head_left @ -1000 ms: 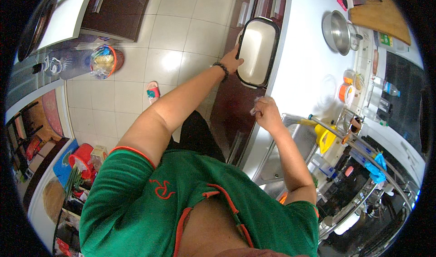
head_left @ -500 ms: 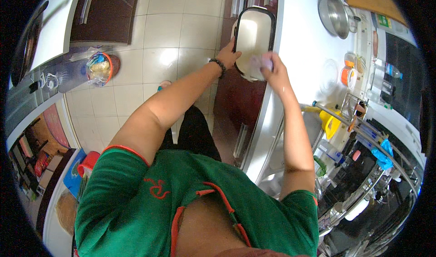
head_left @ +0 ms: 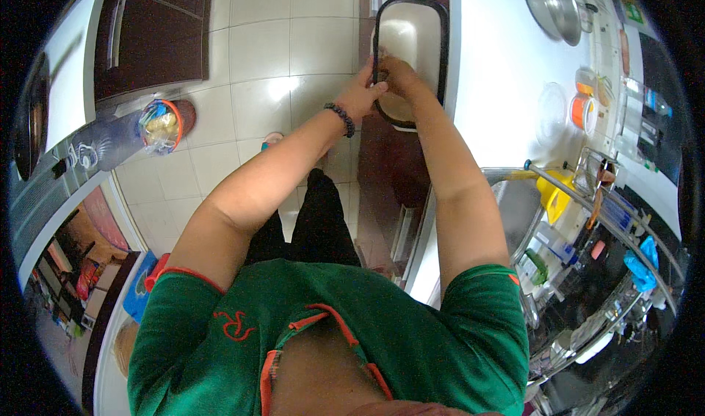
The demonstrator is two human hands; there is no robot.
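Note:
A deep white tub [head_left: 417, 38] with rounded corners and a black rim is at the counter's edge, above the dark red cabinet fronts. My left hand [head_left: 358, 99], with a dark bead bracelet at the wrist, grips the tub's left rim near its closer end. Inside the tub, my right hand [head_left: 400, 77] is curled against the left wall, close to the left thumb. The pale purple cloth seen in it a moment earlier is now hidden by the hand and rim.
On the white counter [head_left: 492, 71] stand a metal bowl [head_left: 554, 8] and an orange-and-white container [head_left: 582, 113]. Closer are the sink [head_left: 510, 207], a yellow item [head_left: 554, 196] and a curved metal rack [head_left: 609, 214]. A lined waste bin [head_left: 165, 126] is on the tiled floor at left.
My right hand has moved from over the tub's near right side into the tub, against its left wall. My left hand keeps its grip on the rim. The whole view has shifted slightly.

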